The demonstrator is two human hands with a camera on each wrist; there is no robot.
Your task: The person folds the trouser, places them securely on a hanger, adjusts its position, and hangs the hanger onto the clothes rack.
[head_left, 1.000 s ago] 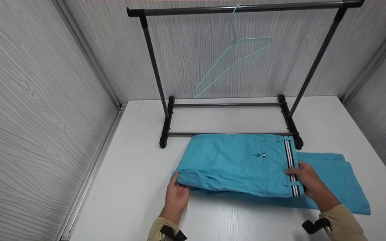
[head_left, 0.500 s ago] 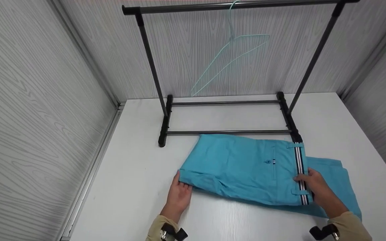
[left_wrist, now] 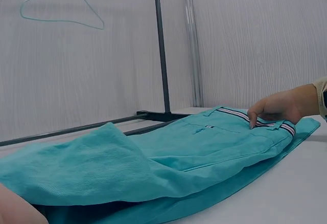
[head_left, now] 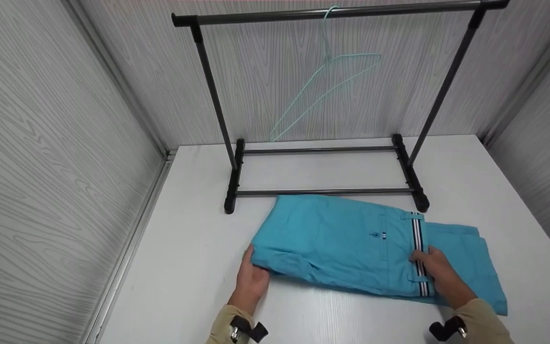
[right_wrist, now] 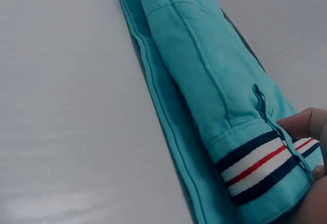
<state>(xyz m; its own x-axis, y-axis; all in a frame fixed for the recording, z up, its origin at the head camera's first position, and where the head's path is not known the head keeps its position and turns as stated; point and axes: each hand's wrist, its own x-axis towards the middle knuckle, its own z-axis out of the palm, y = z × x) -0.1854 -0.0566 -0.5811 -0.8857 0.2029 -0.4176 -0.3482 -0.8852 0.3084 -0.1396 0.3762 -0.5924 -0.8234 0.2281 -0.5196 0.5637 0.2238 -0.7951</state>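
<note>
A pair of turquoise trousers (head_left: 322, 239) lies folded on the table, the waistband with its striped trim (head_left: 418, 253) toward the right. The leg ends (head_left: 470, 272) stick out from beneath, past the waistband. My left hand (head_left: 252, 283) holds the folded left edge, its fingers partly hidden under the cloth. At the other end my right hand (head_left: 439, 274) pinches the waistband, thumb on top, beside a belt loop (right_wrist: 288, 147). In the left wrist view the fold (left_wrist: 102, 162) rises a little off the layer below.
Behind the trousers stands a black garment rack (head_left: 322, 192), its lower bar close to the cloth. A thin mint-green hanger (head_left: 325, 93) hangs from the top bar. Grey wood-grain panels (head_left: 65, 143) close in the white table (head_left: 184, 229) at the back and sides.
The waistband end has come nearer to me, turning the folded trousers slightly away from the rack on the right. Both hands keep their hold, and the left edge has barely shifted.
</note>
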